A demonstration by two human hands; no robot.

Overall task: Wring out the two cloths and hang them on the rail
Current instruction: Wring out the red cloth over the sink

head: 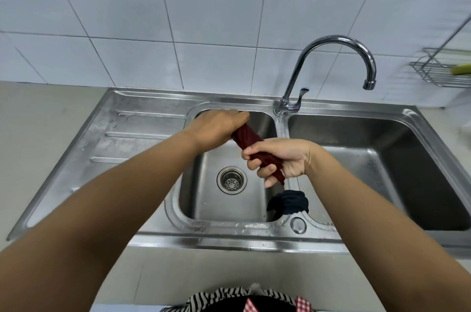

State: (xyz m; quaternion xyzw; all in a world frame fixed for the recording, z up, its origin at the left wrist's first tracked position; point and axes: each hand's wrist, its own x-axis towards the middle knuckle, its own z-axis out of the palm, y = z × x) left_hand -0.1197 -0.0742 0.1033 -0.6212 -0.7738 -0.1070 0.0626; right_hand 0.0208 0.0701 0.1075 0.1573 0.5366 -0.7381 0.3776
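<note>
Two cloths [251, 142] [289, 202], two hands [216, 129] [283, 159], two basins [254, 209] [407, 159], one tap [331, 57], perhaps one rack [438, 69]

The red cloth [248, 138] ends are lying hidden inside the fingers [254, 152] of both fists. Right of them, the wire rack [433, 71] is blurring and running off the frame edge.

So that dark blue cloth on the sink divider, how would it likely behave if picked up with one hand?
The dark blue cloth lies bunched on the sink divider, so it would probably hang limp and unfold. If wet, as the task suggests, it may feel heavy for its size and drip. It seems unlikely to slip from a pinch.
</note>
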